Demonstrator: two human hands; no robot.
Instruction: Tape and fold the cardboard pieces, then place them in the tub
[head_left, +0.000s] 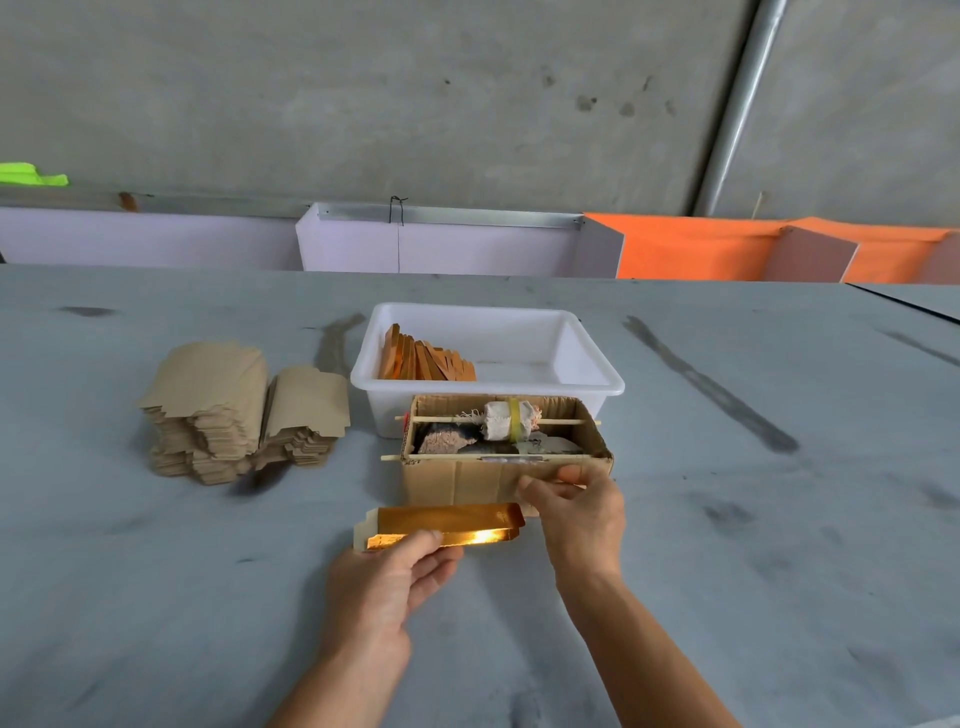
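One head-worn wide-angle camera looks forward and down over the grey tabletop (156, 597) from the person's near edge, close above both forearms, facing the concrete wall (415, 93) beyond the far edge

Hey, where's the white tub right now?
In the head view, the white tub sits centre on the grey table, directly behind the open cardboard box, right of the flat cardboard stacks.

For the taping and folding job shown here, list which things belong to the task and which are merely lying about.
Part of the job:
- gold-faced cardboard piece, held by left hand
- right hand at the brown cardboard jig box
- stacks of flat brown cardboard blanks
- white plastic tub with folded gold pieces

Lying about:
- orange panels
- green scrap
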